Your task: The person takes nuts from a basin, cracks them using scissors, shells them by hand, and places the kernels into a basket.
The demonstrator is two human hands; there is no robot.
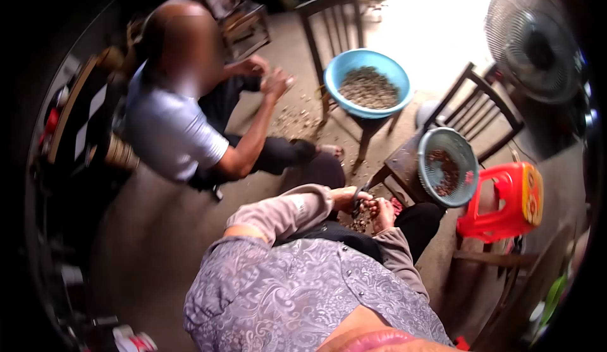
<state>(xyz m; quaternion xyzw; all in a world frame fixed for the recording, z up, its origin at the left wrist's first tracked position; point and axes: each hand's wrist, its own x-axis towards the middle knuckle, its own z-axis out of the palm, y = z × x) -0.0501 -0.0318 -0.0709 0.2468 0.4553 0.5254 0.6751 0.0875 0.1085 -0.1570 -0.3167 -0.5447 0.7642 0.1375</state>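
My left hand is closed around a dark tool that looks like scissors with a looped handle. Close beside it, my right hand is closed, fingers pinched together; what they hold is too small to make out. Both hands are over my lap. Below and between them lie small pale brown pieces, like shells or nuts. Just right of my hands, a grey-green colander-like basin with reddish-brown bits inside rests on a wooden chair.
A blue basin full of small brownish pieces stands on another chair. At left sits a co-worker, hands raised together. A red plastic stool and a large fan are at right. Bits litter the floor.
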